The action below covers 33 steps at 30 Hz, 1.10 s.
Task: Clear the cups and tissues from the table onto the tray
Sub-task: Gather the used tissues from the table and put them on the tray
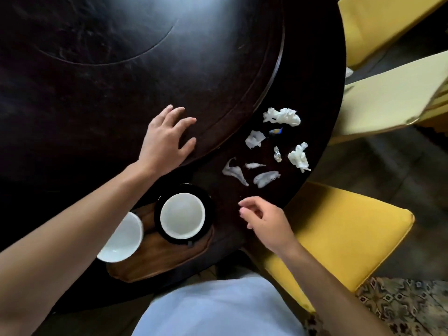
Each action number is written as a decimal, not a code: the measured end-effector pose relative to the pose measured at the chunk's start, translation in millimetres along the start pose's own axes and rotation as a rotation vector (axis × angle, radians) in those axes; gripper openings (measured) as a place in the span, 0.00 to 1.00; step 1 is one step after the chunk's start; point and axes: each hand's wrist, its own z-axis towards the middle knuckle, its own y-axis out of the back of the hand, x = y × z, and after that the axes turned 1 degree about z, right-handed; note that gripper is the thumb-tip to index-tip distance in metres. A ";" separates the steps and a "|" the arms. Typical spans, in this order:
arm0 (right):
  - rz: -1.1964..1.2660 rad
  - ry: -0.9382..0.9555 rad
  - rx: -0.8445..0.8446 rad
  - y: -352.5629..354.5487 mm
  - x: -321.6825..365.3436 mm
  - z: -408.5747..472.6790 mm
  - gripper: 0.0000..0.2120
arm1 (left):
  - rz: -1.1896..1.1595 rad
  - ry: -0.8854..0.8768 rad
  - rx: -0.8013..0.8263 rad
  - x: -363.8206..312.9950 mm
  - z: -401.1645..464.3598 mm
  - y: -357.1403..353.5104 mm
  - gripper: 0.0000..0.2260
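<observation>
From my feed: left hand (167, 139) lies flat with fingers spread on the raised round centre disc (135, 59) of the dark table (315, 88), holding nothing. Right hand (264, 220) hovers at the table's near edge, fingers loosely curled, empty as far as I can see; its underside is hidden.

Wooden tray (167, 258) sits at the near edge, partly covered by my left forearm. On it: a white cup (182, 215) on a black saucer (208, 212), and a second white cup (123, 238) whose left side the arm cuts off. I can't tell if the second one has a saucer.

Tissues are off the tray, scattered right of it on the table rim: a big crumpled wad (282, 116), another wad (299, 157) near the edge, a flat scrap (254, 139), three thin twisted bits (235, 170) (254, 165) (266, 178). Among them a foil wrapper (277, 154) and a small blue-orange item (276, 131), too blurred to identify.

Yellow chair (344, 234) on the right, more yellow chairs (388, 93) cropped at the frame edge.
</observation>
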 end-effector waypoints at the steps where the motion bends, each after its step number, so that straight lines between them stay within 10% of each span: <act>1: -0.041 0.035 -0.085 21.6 -2.9 10.7 0.08 | -0.008 -0.044 -0.017 -15.4 6.7 -8.8 0.22; 7: -0.278 0.187 -0.436 113.9 -41.9 75.0 0.22 | 0.030 -0.274 -0.023 -68.1 45.3 -67.6 0.20; 23: -0.557 0.084 -0.490 133.0 -101.6 170.6 0.29 | 0.365 -0.288 0.229 -102.4 107.6 -137.9 0.35; 33: -0.509 0.080 -0.472 129.1 -95.9 173.4 0.21 | 0.335 -0.289 0.220 -103.3 107.3 -141.7 0.09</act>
